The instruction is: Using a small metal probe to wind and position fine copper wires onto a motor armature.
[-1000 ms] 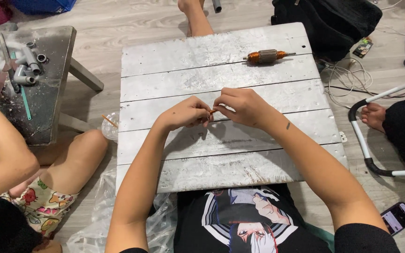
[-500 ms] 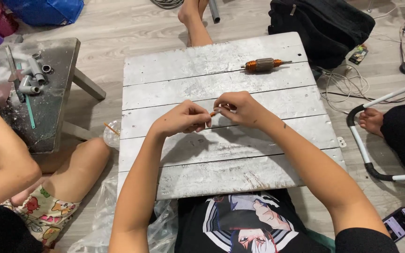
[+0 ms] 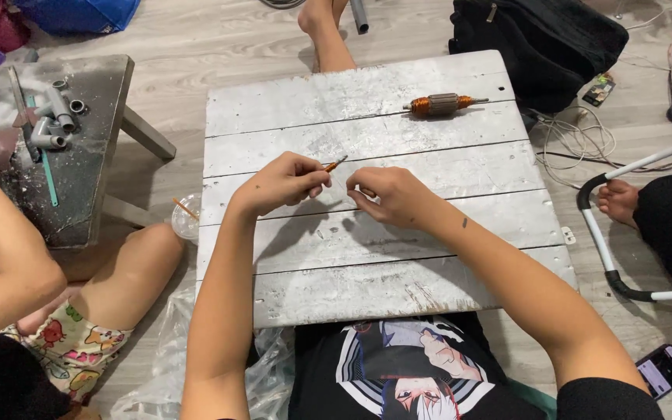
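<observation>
My left hand [image 3: 285, 183] is closed around a small tool with an orange shaft and dark tip [image 3: 334, 164] that pokes out toward the right. My right hand [image 3: 386, 194] hovers a short gap away over the white painted plank table [image 3: 367, 249], its fingers pinched together; whether anything tiny sits between them is too small to tell. A motor armature with copper windings [image 3: 439, 103] lies on the table's far side, apart from both hands.
Another person's arm [image 3: 5, 249] and bent leg [image 3: 122, 272] are at the left, beside a dark low table [image 3: 79, 163] holding grey pipe fittings [image 3: 52, 117]. A black bag [image 3: 538, 39], cables [image 3: 577, 140], a white-tubed frame [image 3: 608, 241], someone's foot [image 3: 620, 198] and a phone [image 3: 663, 369] lie right.
My hands were touching at the table's middle; they have now drawn apart, the left one carrying the orange tool. The view has shifted slightly.
</observation>
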